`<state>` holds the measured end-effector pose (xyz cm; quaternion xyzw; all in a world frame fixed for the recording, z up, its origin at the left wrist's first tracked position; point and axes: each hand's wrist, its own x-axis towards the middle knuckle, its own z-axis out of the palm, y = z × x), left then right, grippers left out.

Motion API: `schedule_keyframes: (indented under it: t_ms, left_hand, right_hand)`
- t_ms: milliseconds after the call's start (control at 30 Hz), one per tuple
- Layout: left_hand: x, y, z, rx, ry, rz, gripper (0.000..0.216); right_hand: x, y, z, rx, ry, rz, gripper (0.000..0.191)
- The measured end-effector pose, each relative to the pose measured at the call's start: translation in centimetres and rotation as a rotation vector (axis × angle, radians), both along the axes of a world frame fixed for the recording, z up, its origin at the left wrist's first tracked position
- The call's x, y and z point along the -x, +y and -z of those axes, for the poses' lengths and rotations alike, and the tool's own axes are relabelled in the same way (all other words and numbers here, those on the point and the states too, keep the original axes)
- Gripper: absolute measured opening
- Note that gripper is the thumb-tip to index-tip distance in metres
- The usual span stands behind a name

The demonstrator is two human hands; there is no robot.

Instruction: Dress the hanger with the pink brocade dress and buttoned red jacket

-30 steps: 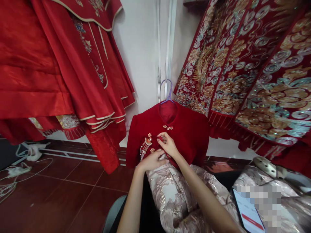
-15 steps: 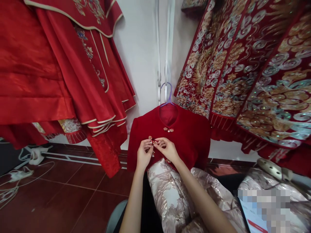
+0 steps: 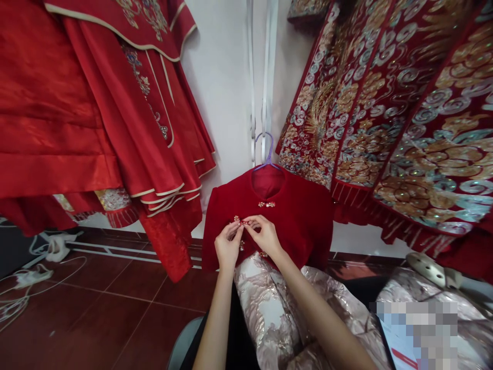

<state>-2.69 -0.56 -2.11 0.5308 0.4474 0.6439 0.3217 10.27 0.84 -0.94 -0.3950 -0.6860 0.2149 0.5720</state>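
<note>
A dark red velvet jacket (image 3: 304, 210) hangs in front of me on a purple hanger (image 3: 268, 156). On its front, my left hand (image 3: 227, 249) and my right hand (image 3: 266, 237) meet, thumbs and fingers pinched on a small jewelled clasp (image 3: 242, 223). The fingertips hide most of that clasp. A similar fastened clasp (image 3: 266, 204) sits below the collar opening. Another gold ornament (image 3: 236, 218) shows just above my left fingertips, and one more (image 3: 241, 246) lies between the hands. Beneath my right wrist, a further ornament (image 3: 263, 254) is partly covered.
Shiny pink-white brocade fabric (image 3: 269, 303) lies below the jacket, under my right forearm. Red garments (image 3: 154, 128) hang at left, an embroidered one (image 3: 385, 128) at right. A phone (image 3: 400, 339) rests at lower right. White cables (image 3: 23, 293) lie on the tiled floor (image 3: 100, 318).
Both hands have shifted slightly, with the fingertips closer together over the clasp. The jacket front has moved a little with them.
</note>
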Motion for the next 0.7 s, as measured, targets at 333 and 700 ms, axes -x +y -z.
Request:
schedule_keyframes:
  t_ms: [333, 700]
  left_hand:
    - [-0.2, -0.3, 0.1, -0.007, 0.023, -0.014, 0.024]
    - [0.3, 0.9, -1.2, -0.094, 0.287, -0.057, 0.011]
  right_hand:
    - [0.6, -1.2, -0.1, -0.050, -0.020, 0.095, 0.016]
    - [0.9, -0.1, -0.5, -0.077, -0.032, 0.164, 0.017]
